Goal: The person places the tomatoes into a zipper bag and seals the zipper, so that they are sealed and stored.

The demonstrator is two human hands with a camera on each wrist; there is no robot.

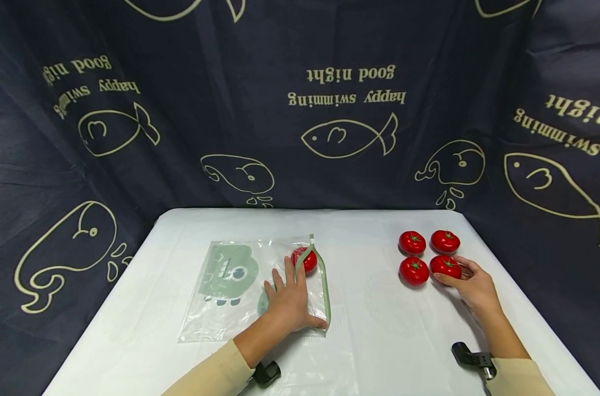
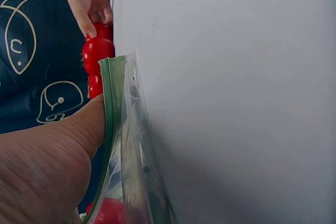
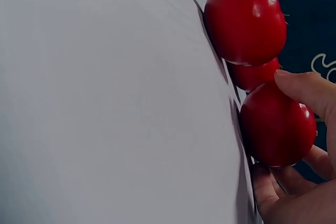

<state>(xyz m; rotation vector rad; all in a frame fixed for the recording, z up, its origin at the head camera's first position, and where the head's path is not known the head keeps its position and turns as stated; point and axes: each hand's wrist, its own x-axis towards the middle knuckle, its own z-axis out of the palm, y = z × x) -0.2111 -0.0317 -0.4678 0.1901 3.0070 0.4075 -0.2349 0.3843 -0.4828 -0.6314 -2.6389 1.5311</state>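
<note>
A clear zip bag [image 1: 196, 324] with a green edge and a green cartoon print lies flat at centre-left, a tomato [image 1: 307, 260] inside near its mouth. My left hand [image 1: 287, 302] rests on the bag with fingers spread, the thumb at the green edge [image 2: 109, 108]. On the right stand several red tomatoes [image 1: 412, 242] in a close group. My right hand [image 1: 473, 286] grips the front right tomato [image 1: 445, 266], thumb on one side and fingers on the other; the right wrist view shows this tomato [image 3: 275, 124] between them.
The white table [image 1: 369, 352] ends at a dark curtain [image 1: 260, 66] with fish and whale drawings behind and at both sides. Beside the gripped tomato stands another tomato [image 1: 414, 271], close on its left.
</note>
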